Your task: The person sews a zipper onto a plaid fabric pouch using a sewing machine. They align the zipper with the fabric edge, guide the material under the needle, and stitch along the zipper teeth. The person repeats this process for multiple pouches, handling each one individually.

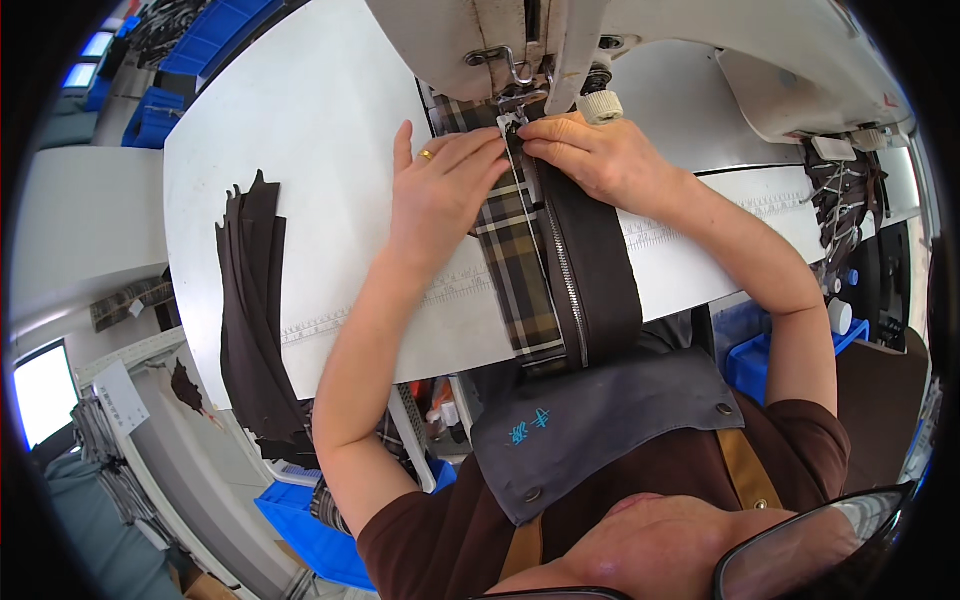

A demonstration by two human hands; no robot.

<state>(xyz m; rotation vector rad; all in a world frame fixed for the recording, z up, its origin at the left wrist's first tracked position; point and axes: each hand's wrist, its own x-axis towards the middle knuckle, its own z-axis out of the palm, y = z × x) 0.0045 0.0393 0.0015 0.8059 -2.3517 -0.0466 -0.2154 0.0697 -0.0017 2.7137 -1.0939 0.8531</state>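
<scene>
Under the head of the white sewing machine (480, 45), your work lies lengthwise toward you: the plaid cloth (528, 310) to the left, the dark fabric (605, 265) to the right, and the metal zipper (568, 285) running between them, likely so that its line meets the presser foot (511, 121) straight. Your left hand (440, 190) has a loose, spread grip, its fingers extended over the plaid and its little finger standing apart; it seems to steady the cloth rather than clasp it. Your right hand (610, 165) has a bent-fingered grip at the dark side, tips just beside the foot, probably to guide that edge closely; whether it pinches any fabric, you cannot tell from this angle. Well apart on the table (345, 190), at your left, dark strips (252, 290) lie bunched, seemingly kept within reach yet off the seam.
</scene>
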